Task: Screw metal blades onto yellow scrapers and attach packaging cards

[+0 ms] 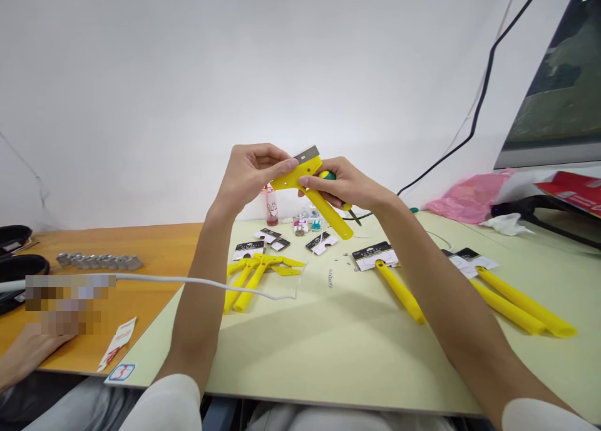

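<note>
Yellow plastic scraper [300,182] — steel blade [307,152] upward — is clasped firmly by the left grip [251,174], while a green-handled screwdriver [328,176] is closed within the right grip [340,184], touching the scraper.

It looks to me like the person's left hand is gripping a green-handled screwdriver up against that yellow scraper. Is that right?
Not quite: the head view shows the right hand, not the left, gripping the green-handled screwdriver. It is up against the yellow scraper, as you said, and the left hand holds that.
</note>
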`<state>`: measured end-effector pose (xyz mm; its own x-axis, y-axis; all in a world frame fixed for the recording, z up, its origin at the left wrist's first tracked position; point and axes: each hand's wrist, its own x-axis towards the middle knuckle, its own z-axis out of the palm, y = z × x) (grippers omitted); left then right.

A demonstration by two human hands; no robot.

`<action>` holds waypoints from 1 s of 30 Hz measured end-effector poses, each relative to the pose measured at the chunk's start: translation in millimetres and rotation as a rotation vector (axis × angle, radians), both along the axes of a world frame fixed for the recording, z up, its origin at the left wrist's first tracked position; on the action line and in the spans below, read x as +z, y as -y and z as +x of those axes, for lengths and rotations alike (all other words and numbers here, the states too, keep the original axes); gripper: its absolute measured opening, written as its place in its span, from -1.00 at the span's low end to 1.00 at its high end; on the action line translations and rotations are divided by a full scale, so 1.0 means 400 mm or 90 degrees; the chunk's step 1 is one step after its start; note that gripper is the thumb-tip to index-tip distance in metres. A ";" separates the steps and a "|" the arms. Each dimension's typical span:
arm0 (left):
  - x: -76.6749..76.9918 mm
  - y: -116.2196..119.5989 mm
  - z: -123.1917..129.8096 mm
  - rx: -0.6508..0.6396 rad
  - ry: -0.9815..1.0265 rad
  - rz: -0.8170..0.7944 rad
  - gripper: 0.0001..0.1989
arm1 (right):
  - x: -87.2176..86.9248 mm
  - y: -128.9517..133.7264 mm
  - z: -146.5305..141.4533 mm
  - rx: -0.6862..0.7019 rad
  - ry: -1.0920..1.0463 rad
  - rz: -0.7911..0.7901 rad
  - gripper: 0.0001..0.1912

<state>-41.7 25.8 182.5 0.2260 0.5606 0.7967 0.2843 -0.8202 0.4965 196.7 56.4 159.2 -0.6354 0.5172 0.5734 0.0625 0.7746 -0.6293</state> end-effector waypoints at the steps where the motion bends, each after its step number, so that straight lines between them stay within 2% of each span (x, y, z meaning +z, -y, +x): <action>1: 0.000 0.000 -0.002 -0.002 -0.004 -0.002 -0.62 | 0.000 -0.001 0.000 -0.001 0.004 0.007 -0.54; 10: 0.005 0.004 -0.022 0.004 -0.031 -0.011 -0.67 | 0.004 0.007 0.001 -0.055 0.005 0.038 -0.52; 19: 0.011 0.014 -0.022 -0.001 -0.004 -0.021 -0.68 | 0.009 0.001 0.007 -0.061 -0.024 0.068 -0.61; 30: 0.012 0.017 -0.031 -0.010 0.004 -0.026 -0.68 | 0.013 0.008 0.015 -0.067 -0.045 0.082 -0.62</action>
